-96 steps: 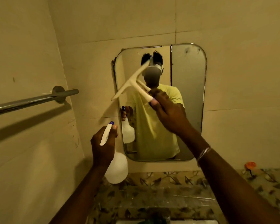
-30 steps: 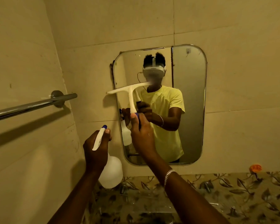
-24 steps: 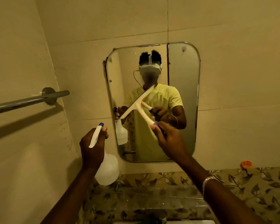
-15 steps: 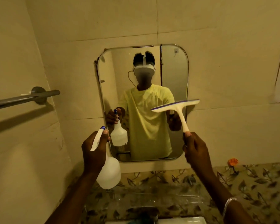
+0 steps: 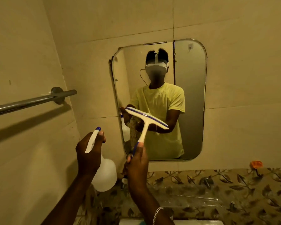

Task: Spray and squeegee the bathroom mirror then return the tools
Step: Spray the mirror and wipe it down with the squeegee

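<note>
Far left of frame: rail (image 5: 31,101) jutting from the side wall, well apart from both hands. Lower centre-left: left hand (image 5: 88,153) wrapped tight round the neck of the bottle (image 5: 104,176), nozzle aimed up toward the lower-left edge of the mirror (image 5: 190,95), finger by the trigger. Could squirt by accident and wet the wall or the wiped glass. Bottle belly hanging free over the counter (image 5: 234,184); could slip if wet.

Lower centre: right hand (image 5: 137,166) closed on the blue end of the squeegee (image 5: 146,119), blade tilted, crossing the lower-left part of the mirror in the picture. Cannot tell whether blade touches glass. Held only at the handle tip, so little control: blade could skip, leave streaks, or knock the mirror edge.

Both hands close together, 2 tools near crossing; could bump each other.

Right of frame: small orange thing (image 5: 256,164) at the counter's back edge, could get knocked when tools go back.
</note>
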